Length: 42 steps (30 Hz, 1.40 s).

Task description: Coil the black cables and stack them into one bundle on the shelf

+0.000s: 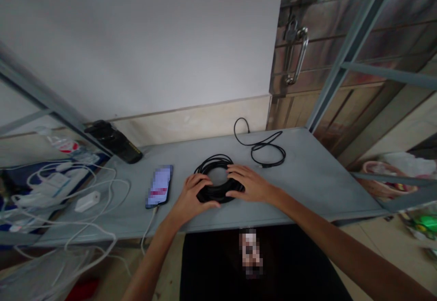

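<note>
- Head view, centre of the frame: a coiled black cable [213, 195] lies as a thick ring of many loops on the grey tabletop [317, 178], near its front edge, with some loops spread loosely along the top of the ring
- Just left of centre, the left hand [193, 196] grips the ring's left side, fingers bent over the loops and thumb reaching along the lower edge
- Just right of centre, the right hand [251, 185] grips the right side, fingers over the top and thumb below, so the ring sits between the two hands
- Right of centre and farther up, a thin black cable [273, 163] lies in loose loops on the tabletop, apart from the ring
- Left of centre, a smartphone [159, 185] lies with its screen lit and blurred, a white cable [147, 230] running from its lower end toward the bottom of the frame
- Middle left, a black bottle [116, 141] leans in the view near the back edge; below it are a white charger [88, 201] and tangled white cords [111, 187]
- Upper right, a padlock [291, 30] hangs beside a metal door handle [301, 59]
- Right edge, a pinkish basket [370, 170] stands beyond the tabletop, a pale plastic bag [406, 164] by it
- Bottom centre, dark clothing [211, 269] covers the person's lap
</note>
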Motion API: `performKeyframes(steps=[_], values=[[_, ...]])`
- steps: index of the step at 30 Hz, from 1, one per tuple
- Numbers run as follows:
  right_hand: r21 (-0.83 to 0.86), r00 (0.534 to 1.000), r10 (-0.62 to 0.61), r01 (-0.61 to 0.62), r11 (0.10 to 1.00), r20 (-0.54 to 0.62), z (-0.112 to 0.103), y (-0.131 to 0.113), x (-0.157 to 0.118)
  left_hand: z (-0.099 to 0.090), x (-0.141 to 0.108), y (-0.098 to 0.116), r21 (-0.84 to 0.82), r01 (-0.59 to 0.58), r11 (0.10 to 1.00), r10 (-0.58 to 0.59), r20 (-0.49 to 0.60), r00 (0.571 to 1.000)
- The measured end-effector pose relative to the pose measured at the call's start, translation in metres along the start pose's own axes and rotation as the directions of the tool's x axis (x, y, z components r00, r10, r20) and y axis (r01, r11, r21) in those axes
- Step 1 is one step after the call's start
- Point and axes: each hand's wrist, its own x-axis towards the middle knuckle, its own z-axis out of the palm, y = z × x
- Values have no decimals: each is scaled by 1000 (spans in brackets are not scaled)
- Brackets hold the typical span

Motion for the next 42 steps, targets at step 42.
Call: performKeyframes(steps=[42], values=[[16, 939, 145, -148, 989, -311, -2, -2, 4, 27, 17, 16, 273, 250, 929, -169, -287, 943]])
